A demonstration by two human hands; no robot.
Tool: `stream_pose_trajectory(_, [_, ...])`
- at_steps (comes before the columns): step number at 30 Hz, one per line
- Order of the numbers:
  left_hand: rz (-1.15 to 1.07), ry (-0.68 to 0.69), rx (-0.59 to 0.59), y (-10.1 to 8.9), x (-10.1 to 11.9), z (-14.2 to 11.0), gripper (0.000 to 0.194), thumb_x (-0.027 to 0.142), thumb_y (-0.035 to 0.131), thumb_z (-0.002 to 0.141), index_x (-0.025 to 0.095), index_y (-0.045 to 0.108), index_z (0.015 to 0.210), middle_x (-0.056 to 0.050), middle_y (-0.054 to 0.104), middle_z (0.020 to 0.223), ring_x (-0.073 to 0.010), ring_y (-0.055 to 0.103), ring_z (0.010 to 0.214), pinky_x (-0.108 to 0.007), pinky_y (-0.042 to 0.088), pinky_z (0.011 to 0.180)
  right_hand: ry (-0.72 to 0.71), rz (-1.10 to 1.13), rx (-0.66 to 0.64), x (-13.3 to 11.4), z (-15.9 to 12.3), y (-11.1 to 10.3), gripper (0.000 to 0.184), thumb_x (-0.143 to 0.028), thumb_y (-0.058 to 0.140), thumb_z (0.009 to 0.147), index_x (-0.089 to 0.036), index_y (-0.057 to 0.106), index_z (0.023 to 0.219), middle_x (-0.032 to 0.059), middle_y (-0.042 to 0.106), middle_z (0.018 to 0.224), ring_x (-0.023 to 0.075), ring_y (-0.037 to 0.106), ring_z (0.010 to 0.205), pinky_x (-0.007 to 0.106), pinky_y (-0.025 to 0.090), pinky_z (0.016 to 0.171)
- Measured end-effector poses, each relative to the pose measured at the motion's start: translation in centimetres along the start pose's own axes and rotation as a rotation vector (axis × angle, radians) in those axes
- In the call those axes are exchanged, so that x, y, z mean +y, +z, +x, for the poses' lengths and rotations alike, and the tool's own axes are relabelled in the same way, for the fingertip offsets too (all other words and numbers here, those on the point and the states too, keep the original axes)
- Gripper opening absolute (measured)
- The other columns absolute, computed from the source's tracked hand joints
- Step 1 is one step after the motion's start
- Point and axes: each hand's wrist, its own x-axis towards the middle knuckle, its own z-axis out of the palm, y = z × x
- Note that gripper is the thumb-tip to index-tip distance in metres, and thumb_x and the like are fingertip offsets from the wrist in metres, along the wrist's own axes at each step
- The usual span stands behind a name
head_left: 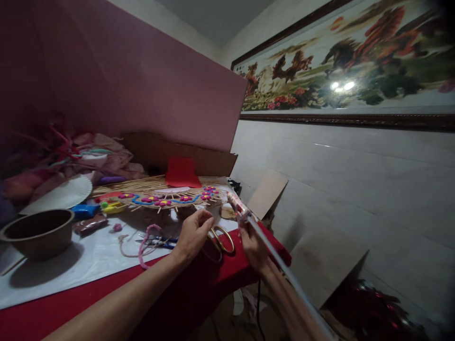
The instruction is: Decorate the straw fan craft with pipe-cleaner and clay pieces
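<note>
My right hand (253, 246) is wrapped round a glue gun (239, 207), its nozzle pointing away from me over the table. A long translucent glue stick (287, 274) juts from the gun's rear along my forearm. My left hand (194, 234) hovers over the table with curled fingers; what they hold, if anything, is hidden. Close beside it lie gold-handled scissors (227, 245), partly behind the hand. Just beyond, a curved cardboard piece (177, 203) carries pink and yellow flowers, a blue wavy line and short sticks along its edges.
A dark bowl (39, 237) stands at left near a white paper plate (66, 195). Blue-handled pliers (165, 242), a pink fuzzy strip (142, 248) and a brown packet (91, 224) lie on the white sheet. Behind are thin sticks (142, 184) and red paper (182, 171). A wall is at right.
</note>
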Motion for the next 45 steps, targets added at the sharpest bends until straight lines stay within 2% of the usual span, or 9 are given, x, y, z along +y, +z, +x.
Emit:
stream_pose_trajectory(3, [-0.197,-0.134,-0.048,-0.1,0.2,0.1,0.026,0.039,0.056,0.074,0.014,0.059,0.069,0.003,0.049,0.051,-0.0102,0.041,0.047,-0.022,0.031,0.047,-0.189,-0.234,-0.03,-1.2,-0.6,-0.5,0.034,-0.029,0.045,0.089,-0.017,0.047,0.121,0.0125,0.057,0.111,0.0235,0.054,0.105,0.039,0.046,0.087])
stream_pose_trajectory(8, [-0.387,-0.25,-0.106,0.0,0.5,-0.2,0.037,0.047,0.053,0.075,0.012,0.062,0.069,-0.001,0.055,0.057,-0.0093,0.041,0.046,-0.021,0.029,0.046,-0.292,-0.49,-0.027,-2.2,-1.4,-0.7,0.042,-0.026,0.052,0.085,-0.014,0.044,0.124,0.0146,0.056,0.113,0.0251,0.054,0.106,0.038,0.049,0.083])
stream_pose_trajectory(13, [-0.365,-0.198,-0.119,0.0,0.7,-0.4,0.037,0.049,0.055,0.076,0.014,0.057,0.063,0.003,0.048,0.054,-0.0078,0.037,0.048,-0.02,0.029,0.047,-0.343,-0.572,-0.063,-2.7,-1.5,-0.8,0.044,-0.023,0.051,0.085,-0.013,0.043,0.127,0.014,0.056,0.115,0.0243,0.055,0.104,0.034,0.05,0.081])
stream_pose_trajectory(18, [-0.331,-0.19,-0.172,-0.1,1.0,-0.5,0.03,0.044,0.063,0.071,0.013,0.061,0.072,0.001,0.055,0.062,-0.0088,0.041,0.051,-0.02,0.031,0.049,-0.344,-0.589,-0.105,-3.2,-1.2,-1.1,0.043,-0.023,0.051,0.084,-0.012,0.046,0.125,0.0133,0.058,0.109,0.0233,0.058,0.098,0.033,0.052,0.078])
stream_pose_trajectory(27, [-0.318,-0.16,-0.173,-0.1,0.9,-0.5,0.036,0.048,0.057,0.075,0.015,0.054,0.062,0.004,0.047,0.055,-0.0082,0.038,0.047,-0.021,0.029,0.048,-0.348,-0.58,-0.129,-3.9,-0.7,-1.6,0.042,-0.022,0.051,0.084,-0.013,0.046,0.124,0.0123,0.058,0.108,0.0228,0.057,0.1,0.034,0.051,0.081])
stream_pose_trajectory(31, [-0.281,-0.188,-0.132,0.0,0.9,-0.6,0.044,0.056,0.053,0.074,0.015,0.053,0.058,0.004,0.047,0.051,-0.0087,0.039,0.044,-0.021,0.03,0.045,-0.343,-0.6,-0.145,-3.9,-0.7,-1.5,0.038,-0.021,0.052,0.082,-0.013,0.048,0.12,0.0124,0.059,0.108,0.0233,0.057,0.098,0.034,0.05,0.08])
stream_pose_trajectory(35, [-0.134,-0.185,-0.116,0.4,1.3,-0.9,0.046,0.06,0.055,0.07,0.014,0.06,0.067,0.002,0.055,0.055,-0.011,0.044,0.045,-0.023,0.032,0.045,-0.323,-0.651,-0.135,-4.1,-0.9,-1.3,0.042,-0.017,0.053,0.078,-0.012,0.045,0.119,0.0129,0.061,0.104,0.0251,0.059,0.093,0.036,0.051,0.076])
stream_pose_trajectory(41, [0.163,-0.164,-0.011,1.0,2.1,-1.6,0.047,0.059,0.061,0.065,0.013,0.063,0.076,-0.007,0.066,0.07,-0.023,0.059,0.065,-0.029,0.04,0.058,-0.375,-0.707,-0.096,-5.0,-1.3,-1.1,0.053,-0.011,0.049,0.074,-0.011,0.036,0.126,0.0146,0.061,0.103,0.0254,0.061,0.086,0.035,0.051,0.067])
stream_pose_trajectory(45, [0.215,-0.161,0.01,1.1,2.4,-1.8,0.05,0.058,0.06,0.065,0.014,0.063,0.086,-0.011,0.069,0.081,-0.0267,0.061,0.074,-0.031,0.041,0.062,-0.423,-0.733,-0.105,-5.7,-1.5,-1.3,0.056,-0.008,0.044,0.074,-0.011,0.032,0.129,0.014,0.06,0.1,0.0248,0.06,0.086,0.035,0.051,0.067])
